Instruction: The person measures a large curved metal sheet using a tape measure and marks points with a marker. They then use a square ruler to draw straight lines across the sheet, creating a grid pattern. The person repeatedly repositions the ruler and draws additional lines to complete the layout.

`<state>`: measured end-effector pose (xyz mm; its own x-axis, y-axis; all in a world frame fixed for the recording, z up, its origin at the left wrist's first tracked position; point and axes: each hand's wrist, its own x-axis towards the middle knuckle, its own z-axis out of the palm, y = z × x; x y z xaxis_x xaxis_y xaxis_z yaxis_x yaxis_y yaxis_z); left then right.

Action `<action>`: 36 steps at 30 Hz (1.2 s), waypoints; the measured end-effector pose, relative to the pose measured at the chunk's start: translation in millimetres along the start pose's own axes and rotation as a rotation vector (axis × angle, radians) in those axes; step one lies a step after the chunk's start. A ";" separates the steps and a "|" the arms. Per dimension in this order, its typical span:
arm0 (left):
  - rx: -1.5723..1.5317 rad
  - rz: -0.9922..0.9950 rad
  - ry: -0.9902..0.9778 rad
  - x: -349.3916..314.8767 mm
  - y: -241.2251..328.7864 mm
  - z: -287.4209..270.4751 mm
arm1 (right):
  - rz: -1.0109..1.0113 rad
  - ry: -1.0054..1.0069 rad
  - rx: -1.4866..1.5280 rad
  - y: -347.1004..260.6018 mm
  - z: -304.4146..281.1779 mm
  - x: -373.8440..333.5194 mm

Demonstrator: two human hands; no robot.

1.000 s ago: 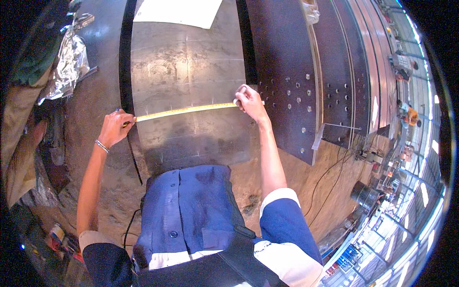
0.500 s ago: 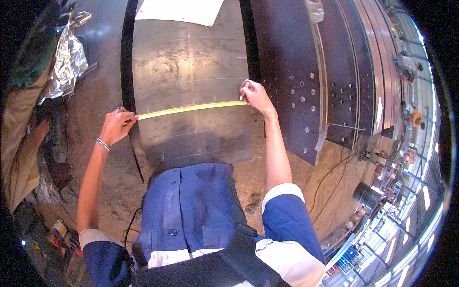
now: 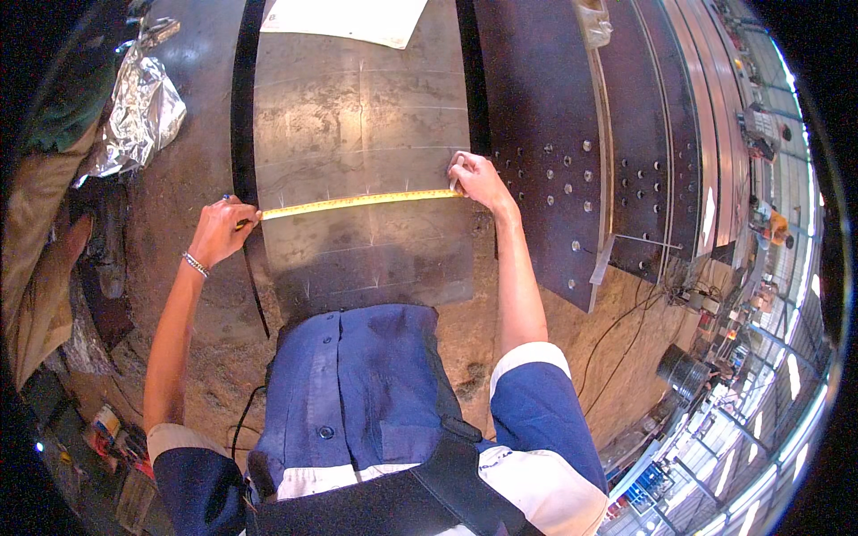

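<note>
A yellow tape measure blade (image 3: 362, 202) lies stretched across a flat grey steel plate (image 3: 313, 116) marked with thin scribed lines. At the plate's left edge, my left hand (image 3: 222, 230) is closed on one end of the tape; a small dark and yellow item shows between its fingers. My right hand (image 3: 478, 181) pinches the other end at the plate's right edge, thumb and fingers pressed together. A white paper sheet (image 3: 349, 16) rests on the far part of the plate.
Dark steel plates with drilled holes (image 3: 567, 179) stand in a row to the right. Crumpled silver foil (image 3: 143, 116) and a person's trousered leg (image 3: 45, 223) are at the left. Cables (image 3: 626, 330) cross the brown floor, and a black drum (image 3: 684, 368) stands farther right.
Both hands keep hold of the tape, which stays across the plate. The view has shifted slightly, moving the plate and foil a little to the right.
</note>
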<state>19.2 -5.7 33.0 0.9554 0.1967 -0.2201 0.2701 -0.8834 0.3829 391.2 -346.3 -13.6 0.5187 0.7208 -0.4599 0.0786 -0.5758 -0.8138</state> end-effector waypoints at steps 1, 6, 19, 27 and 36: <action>0.004 0.000 -0.007 -0.3 -2.4 1.6 | -0.006 -0.001 -0.005 -1.8 0.7 0.2; 0.010 -0.016 -0.029 -0.2 -3.6 2.3 | -0.008 -0.012 -0.048 -4.0 1.1 -0.3; -0.042 0.007 0.007 1.8 -6.1 6.1 | 0.015 -0.022 -0.063 -4.9 2.7 0.7; -0.001 -0.008 -0.007 2.9 -1.0 1.1 | 0.022 -0.016 -0.039 -2.6 2.2 1.0; -0.038 0.036 0.042 0.1 -7.9 7.9 | 0.021 -0.091 0.084 -8.3 13.8 3.6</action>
<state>16.2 -2.1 22.9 0.9686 0.1835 -0.1676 0.2388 -0.8737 0.4238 380.7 -333.6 -13.4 0.4398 0.7431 -0.5044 -0.0049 -0.5596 -0.8288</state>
